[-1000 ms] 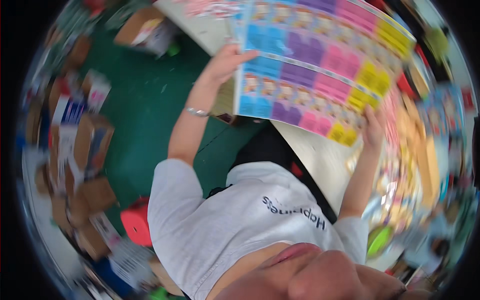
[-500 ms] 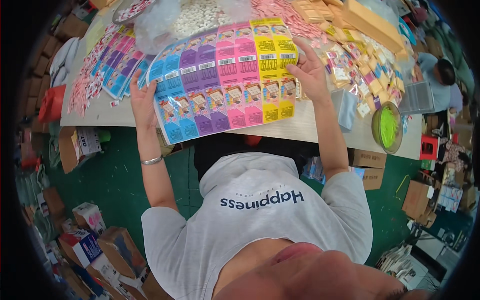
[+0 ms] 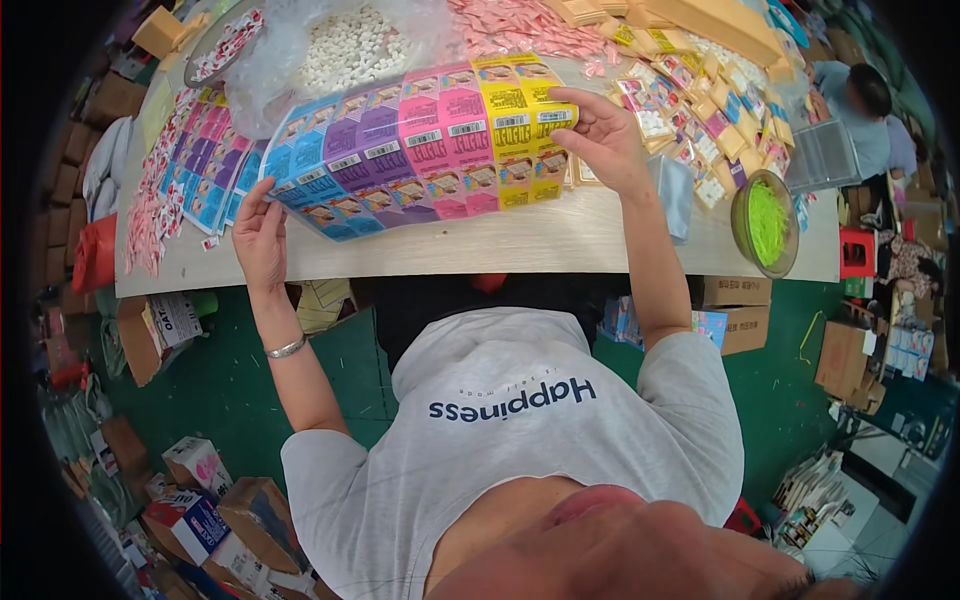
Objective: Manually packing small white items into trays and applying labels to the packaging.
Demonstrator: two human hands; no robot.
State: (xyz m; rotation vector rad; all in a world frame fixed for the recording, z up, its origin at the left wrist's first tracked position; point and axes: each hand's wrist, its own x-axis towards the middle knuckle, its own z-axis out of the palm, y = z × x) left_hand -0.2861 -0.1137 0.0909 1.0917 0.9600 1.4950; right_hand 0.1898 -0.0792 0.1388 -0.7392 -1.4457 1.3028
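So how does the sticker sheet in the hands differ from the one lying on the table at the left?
The held sheet is lifted and bowed between the left hand and right hand; the lying sheet rests flat. The held sheet runs blue to yellow; the lying sheet shows pink, purple, blue. Both carry rows of labels.

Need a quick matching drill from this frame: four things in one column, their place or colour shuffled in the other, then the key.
1. left hand
2. right hand
3. round bowl
4. clear bag of white pieces

A. holds green shreds, at the table's right end
B. grips the yellow end of the label sheet
C. lies beyond the sheet
D. grips the sheet's blue end

Pairs: 1-D, 2-B, 3-A, 4-C
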